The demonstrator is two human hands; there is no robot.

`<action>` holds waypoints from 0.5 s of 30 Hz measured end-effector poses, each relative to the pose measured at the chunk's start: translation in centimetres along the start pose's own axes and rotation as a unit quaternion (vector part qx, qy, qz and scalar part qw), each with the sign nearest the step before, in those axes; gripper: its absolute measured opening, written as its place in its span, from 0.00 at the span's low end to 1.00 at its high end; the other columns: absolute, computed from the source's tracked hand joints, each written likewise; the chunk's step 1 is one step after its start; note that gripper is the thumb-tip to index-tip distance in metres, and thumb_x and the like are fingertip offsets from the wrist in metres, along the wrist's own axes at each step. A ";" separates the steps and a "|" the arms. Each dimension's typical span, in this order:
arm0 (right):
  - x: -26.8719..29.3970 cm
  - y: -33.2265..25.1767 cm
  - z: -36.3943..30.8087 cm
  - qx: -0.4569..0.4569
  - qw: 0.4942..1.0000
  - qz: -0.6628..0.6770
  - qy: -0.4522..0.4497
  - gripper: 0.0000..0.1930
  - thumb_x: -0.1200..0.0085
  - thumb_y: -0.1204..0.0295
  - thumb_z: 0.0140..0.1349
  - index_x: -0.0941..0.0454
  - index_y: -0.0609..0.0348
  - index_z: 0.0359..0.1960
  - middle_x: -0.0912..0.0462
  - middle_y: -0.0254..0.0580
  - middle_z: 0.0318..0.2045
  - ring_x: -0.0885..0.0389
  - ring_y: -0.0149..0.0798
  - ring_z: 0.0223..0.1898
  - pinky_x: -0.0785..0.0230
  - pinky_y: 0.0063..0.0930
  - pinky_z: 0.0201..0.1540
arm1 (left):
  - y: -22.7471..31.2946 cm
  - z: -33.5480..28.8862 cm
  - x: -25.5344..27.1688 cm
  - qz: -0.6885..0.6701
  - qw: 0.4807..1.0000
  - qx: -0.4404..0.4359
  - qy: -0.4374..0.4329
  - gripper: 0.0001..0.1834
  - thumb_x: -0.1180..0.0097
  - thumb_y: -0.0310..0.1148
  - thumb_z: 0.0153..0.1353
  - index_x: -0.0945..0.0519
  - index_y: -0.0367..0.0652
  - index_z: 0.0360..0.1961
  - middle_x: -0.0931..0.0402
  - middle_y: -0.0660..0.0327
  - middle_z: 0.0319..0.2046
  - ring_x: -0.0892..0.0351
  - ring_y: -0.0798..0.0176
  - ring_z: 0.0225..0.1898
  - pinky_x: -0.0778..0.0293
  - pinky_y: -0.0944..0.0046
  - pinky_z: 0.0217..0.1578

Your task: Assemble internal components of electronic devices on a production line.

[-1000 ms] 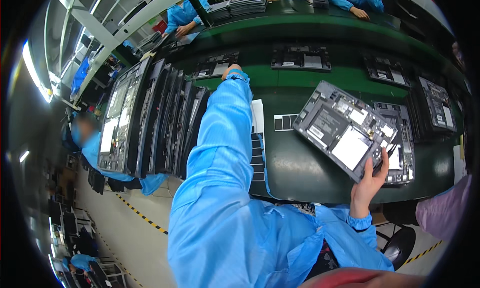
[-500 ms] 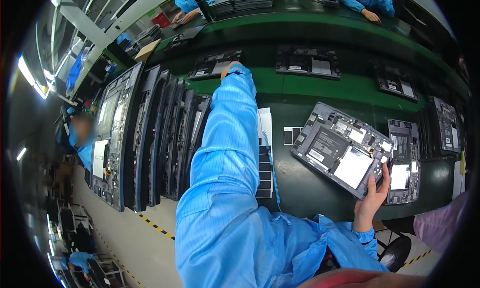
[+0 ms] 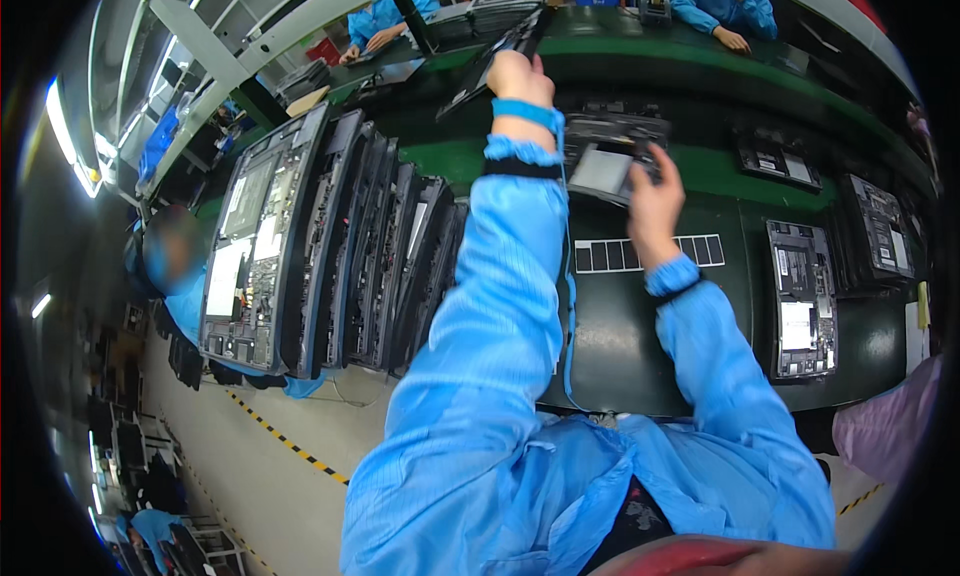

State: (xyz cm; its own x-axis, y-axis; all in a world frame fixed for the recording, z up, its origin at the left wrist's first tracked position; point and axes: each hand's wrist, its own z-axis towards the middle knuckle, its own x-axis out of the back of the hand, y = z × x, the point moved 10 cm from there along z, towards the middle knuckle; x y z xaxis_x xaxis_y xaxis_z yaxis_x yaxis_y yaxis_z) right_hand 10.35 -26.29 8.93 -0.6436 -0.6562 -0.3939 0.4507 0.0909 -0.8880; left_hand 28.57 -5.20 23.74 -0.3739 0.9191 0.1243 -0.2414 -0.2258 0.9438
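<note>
My left hand (image 3: 520,79) is closed on the edge of a dark, flat open device (image 3: 470,88), held tilted above the green line; its inner side is hardly visible. Under my right hand (image 3: 655,201), a second open device (image 3: 602,168) with a silver plate is at the green surface, its right edge between thumb and fingers. Motion blurs it, so I cannot tell whether it rests there. Below my right hand, a white strip with black rectangles (image 3: 605,256) lies on the bench, partly covered by my wrist.
Several open devices (image 3: 265,246) stand in a leaning row at left. Another open device (image 3: 800,301) lies on the bench at right, beside a stack (image 3: 880,226). One more (image 3: 780,161) lies on the line. A blue cord (image 3: 571,326) hangs beside my left arm. Co-workers sit across.
My left hand has lifted a device off the green line and tilted it. My right hand has carried its device from the near right of the bench forward and left to the line.
</note>
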 end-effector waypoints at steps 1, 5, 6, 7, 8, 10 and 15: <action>-1.9 1.7 1.5 0.019 0.999 -0.047 -0.007 0.21 0.43 0.81 0.55 0.24 0.62 0.53 0.20 0.44 0.46 0.23 0.35 0.44 0.31 0.28 0.49 | -0.4 -2.9 -1.0 -0.262 0.954 0.144 0.008 0.12 0.42 0.32 0.59 0.23 0.32 0.38 0.25 0.47 0.37 0.24 0.47 0.38 0.23 0.53 0.37; -10.6 7.5 4.4 0.006 0.993 -0.097 -0.070 0.19 0.44 0.78 0.57 0.23 0.63 0.52 0.20 0.49 0.48 0.22 0.42 0.47 0.31 0.32 0.53 | 4.4 -12.9 1.1 -0.500 0.838 0.197 -0.099 0.10 0.52 0.24 0.66 0.30 0.29 0.45 0.32 0.51 0.45 0.29 0.56 0.45 0.23 0.54 0.44; -12.5 7.5 3.8 0.009 0.991 -0.078 -0.107 0.18 0.44 0.76 0.58 0.23 0.63 0.51 0.20 0.49 0.48 0.22 0.42 0.47 0.31 0.32 0.53 | 4.9 -14.4 2.5 -0.508 0.834 0.182 -0.115 0.09 0.53 0.25 0.67 0.30 0.29 0.45 0.30 0.51 0.44 0.28 0.57 0.44 0.23 0.56 0.44; -11.7 6.5 3.7 0.020 0.990 -0.058 -0.128 0.18 0.45 0.75 0.58 0.23 0.63 0.51 0.20 0.49 0.48 0.22 0.42 0.47 0.31 0.32 0.53 | 5.4 -16.3 2.6 -0.486 0.844 0.183 -0.135 0.10 0.54 0.26 0.68 0.29 0.31 0.46 0.29 0.53 0.44 0.28 0.59 0.44 0.24 0.57 0.44; -11.5 6.6 1.4 0.020 0.985 -0.036 -0.169 0.18 0.45 0.73 0.59 0.24 0.63 0.51 0.20 0.49 0.48 0.22 0.42 0.47 0.30 0.33 0.53 | 4.6 -17.3 4.1 -0.462 0.858 0.182 -0.132 0.11 0.54 0.27 0.68 0.29 0.32 0.48 0.27 0.54 0.44 0.27 0.61 0.44 0.25 0.58 0.45; -14.9 4.9 4.4 0.031 0.977 0.000 -0.213 0.17 0.46 0.71 0.60 0.24 0.63 0.51 0.19 0.49 0.48 0.22 0.42 0.47 0.30 0.33 0.53 | 5.7 -20.3 4.6 -0.455 0.862 0.128 -0.180 0.13 0.56 0.29 0.70 0.29 0.35 0.52 0.25 0.56 0.46 0.25 0.63 0.45 0.27 0.59 0.47; -19.4 3.1 7.0 0.036 0.942 0.075 -0.326 0.18 0.48 0.63 0.63 0.24 0.62 0.51 0.19 0.49 0.47 0.21 0.42 0.47 0.29 0.34 0.53 | 3.0 -22.8 6.8 -0.413 0.884 0.090 -0.199 0.17 0.57 0.28 0.70 0.35 0.37 0.58 0.28 0.55 0.53 0.27 0.64 0.51 0.30 0.59 0.52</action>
State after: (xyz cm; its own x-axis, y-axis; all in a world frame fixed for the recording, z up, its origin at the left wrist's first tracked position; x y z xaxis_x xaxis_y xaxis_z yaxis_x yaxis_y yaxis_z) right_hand 28.55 -18.53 15.45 -0.0625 -0.9628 -0.2629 0.5614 0.1839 -0.8069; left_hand 4.91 -7.03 20.41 0.2168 0.7952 -0.5663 -0.1262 0.5980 0.7915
